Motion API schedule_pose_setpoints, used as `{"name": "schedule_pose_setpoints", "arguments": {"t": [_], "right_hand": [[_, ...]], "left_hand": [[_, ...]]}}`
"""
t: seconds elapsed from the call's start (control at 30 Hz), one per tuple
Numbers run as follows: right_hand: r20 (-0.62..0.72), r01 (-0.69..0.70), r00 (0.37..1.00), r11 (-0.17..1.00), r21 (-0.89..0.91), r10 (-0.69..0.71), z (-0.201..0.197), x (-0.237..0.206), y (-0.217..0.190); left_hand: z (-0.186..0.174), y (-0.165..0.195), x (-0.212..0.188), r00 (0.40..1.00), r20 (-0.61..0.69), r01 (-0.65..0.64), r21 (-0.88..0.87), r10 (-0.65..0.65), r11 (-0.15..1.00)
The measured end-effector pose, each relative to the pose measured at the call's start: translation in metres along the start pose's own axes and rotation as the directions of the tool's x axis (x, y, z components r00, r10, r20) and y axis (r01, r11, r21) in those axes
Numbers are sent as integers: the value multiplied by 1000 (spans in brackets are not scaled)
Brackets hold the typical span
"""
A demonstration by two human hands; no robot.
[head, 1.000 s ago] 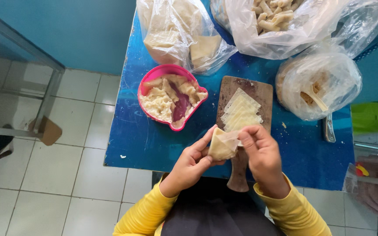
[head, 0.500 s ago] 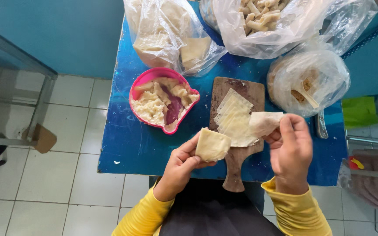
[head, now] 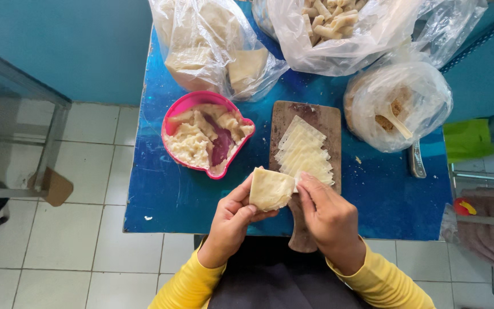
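Now our left hand [head: 232, 220] pinches a dough sheet [head: 270, 189] beside the cutting board [head: 307, 123], steadying it; right-hand [head: 330, 214] fingers [head: 310, 186] curl loosely against its edge, gripping nothing.

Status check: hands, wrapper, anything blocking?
Left hand holds folded dough wrapper. Right hand fingertips at its edge, over wrapper stack on cutting board. Nothing in the way.

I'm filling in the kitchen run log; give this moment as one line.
left hand: holds folded wrapper | right hand: fingertips at wrapper edge | wrapper stack on cutting board | pink bowl: filling
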State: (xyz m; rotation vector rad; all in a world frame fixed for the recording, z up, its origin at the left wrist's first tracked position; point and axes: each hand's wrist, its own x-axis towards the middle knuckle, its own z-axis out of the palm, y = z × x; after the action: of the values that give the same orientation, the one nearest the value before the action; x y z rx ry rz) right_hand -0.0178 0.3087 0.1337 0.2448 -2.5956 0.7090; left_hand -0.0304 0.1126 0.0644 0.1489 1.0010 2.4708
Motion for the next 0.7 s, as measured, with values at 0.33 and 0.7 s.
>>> {"name": "schedule_pose_setpoints", "arguments": {"t": [0.33,0.7], "right_hand": [[1,70,998,994,89,-70,-16,-2,-10],[129,409,899,907,97,-419,-12,18,-14]], "left_hand": [[-1,-2,0,997,64,-33,41,30,999],[2,-2,0,992,126,-31,125,15,992]]}}
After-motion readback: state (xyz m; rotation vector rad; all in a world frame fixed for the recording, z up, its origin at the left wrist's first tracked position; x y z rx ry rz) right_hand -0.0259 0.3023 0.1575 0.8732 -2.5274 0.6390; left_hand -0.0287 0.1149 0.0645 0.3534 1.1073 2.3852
